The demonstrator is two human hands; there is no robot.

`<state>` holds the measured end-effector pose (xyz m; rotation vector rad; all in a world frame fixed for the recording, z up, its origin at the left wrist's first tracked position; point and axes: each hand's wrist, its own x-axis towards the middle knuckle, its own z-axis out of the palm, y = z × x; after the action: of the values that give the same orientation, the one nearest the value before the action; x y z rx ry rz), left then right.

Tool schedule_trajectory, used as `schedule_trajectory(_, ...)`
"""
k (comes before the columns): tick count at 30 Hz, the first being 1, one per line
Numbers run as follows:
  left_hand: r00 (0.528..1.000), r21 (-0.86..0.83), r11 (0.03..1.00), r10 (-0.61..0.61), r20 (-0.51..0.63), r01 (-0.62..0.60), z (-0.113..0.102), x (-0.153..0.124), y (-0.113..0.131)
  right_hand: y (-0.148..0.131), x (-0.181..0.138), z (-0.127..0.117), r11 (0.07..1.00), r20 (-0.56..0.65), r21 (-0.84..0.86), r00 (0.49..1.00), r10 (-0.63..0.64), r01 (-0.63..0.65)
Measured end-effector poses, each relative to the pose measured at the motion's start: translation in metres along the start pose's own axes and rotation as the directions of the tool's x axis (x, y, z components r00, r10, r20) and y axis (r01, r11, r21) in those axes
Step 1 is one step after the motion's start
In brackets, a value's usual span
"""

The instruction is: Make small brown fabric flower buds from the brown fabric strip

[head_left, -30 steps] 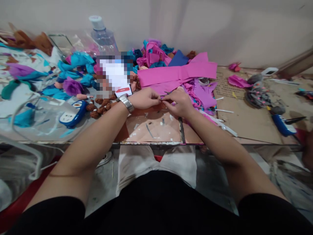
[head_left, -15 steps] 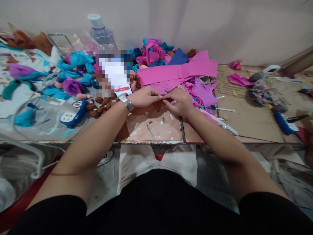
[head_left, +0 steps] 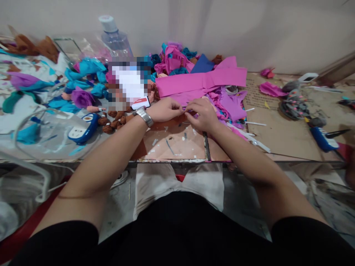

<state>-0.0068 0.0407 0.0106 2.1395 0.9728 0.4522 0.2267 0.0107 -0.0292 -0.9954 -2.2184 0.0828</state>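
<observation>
My left hand (head_left: 165, 109), with a metal watch (head_left: 143, 116) on its wrist, and my right hand (head_left: 200, 113) meet at the middle of the table. Both pinch a small piece between their fingertips, too small to name, just in front of the long pink paper strips (head_left: 202, 81). Under the hands lies a brown sheet (head_left: 166, 127) on a stained work board (head_left: 177, 146). Purple paper scraps (head_left: 234, 107) lie right of my right hand.
A plastic water bottle (head_left: 115, 37) stands at the back. Blue and purple paper flowers (head_left: 83, 83) crowd the left. A blue socket strip (head_left: 80, 131) lies front left. Brown rolled pieces (head_left: 112, 120) sit by my left wrist. At right, a blue tool (head_left: 323, 138) rests on cardboard (head_left: 280, 129).
Both hands stay together at the same spot; the fingertips shifted slightly as they work the small piece. Nothing else moved.
</observation>
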Motion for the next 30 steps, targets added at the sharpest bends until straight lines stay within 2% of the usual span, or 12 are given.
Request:
schedule_trajectory(14,0.993,-0.098,0.991,-0.101,-0.066,0.094,0.0,-0.001,0.002,-0.006,0.0,-0.003,0.997,-0.071,-0.072,0.997,0.035,-0.04)
schedule_trajectory(23,0.994,-0.074,0.992,-0.101,-0.032,0.098,-0.009,0.002,-0.005,-0.005,0.0,-0.005,0.997,-0.05,-0.055,0.998,0.047,-0.05)
schedule_trajectory(30,0.997,-0.075,0.994,-0.074,0.01,0.074,-0.008,-0.002,0.0,-0.003,0.0,-0.003,0.998,0.027,-0.04,0.998,0.05,-0.049)
